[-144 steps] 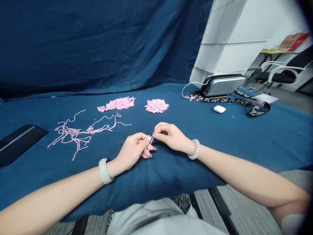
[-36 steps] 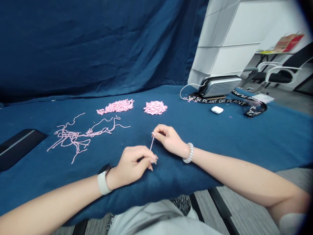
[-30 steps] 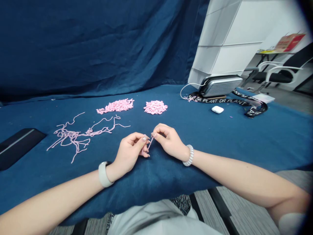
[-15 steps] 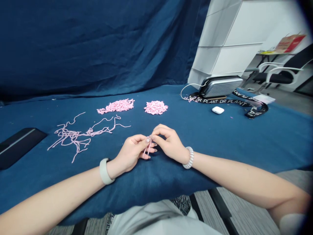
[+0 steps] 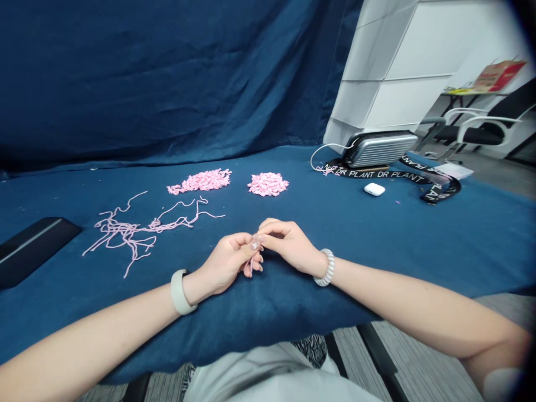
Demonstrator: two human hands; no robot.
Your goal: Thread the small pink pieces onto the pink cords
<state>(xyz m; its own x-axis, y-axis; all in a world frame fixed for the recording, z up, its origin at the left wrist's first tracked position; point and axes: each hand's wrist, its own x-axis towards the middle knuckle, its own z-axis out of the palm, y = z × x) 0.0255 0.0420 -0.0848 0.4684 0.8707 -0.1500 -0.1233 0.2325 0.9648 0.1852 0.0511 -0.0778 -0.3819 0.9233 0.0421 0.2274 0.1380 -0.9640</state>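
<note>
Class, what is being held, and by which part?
A pink strand, pinched above its dangling lengths by the left hand; whether the right hand grips it is hidden.

Illumination: even, moderately bright, source out of view. Soft, faint shadows beneath the forearms; upper backdrop (image 5: 167, 78) darker. Wide-angle stretch toward edges; upper right corner blacked out. Chair (image 5: 473, 134) smeared, probably lens blur. Fingertips small, detail soft.

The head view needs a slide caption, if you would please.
Left hand and right hand meet over blue cloth, holding pink yarn.
</note>
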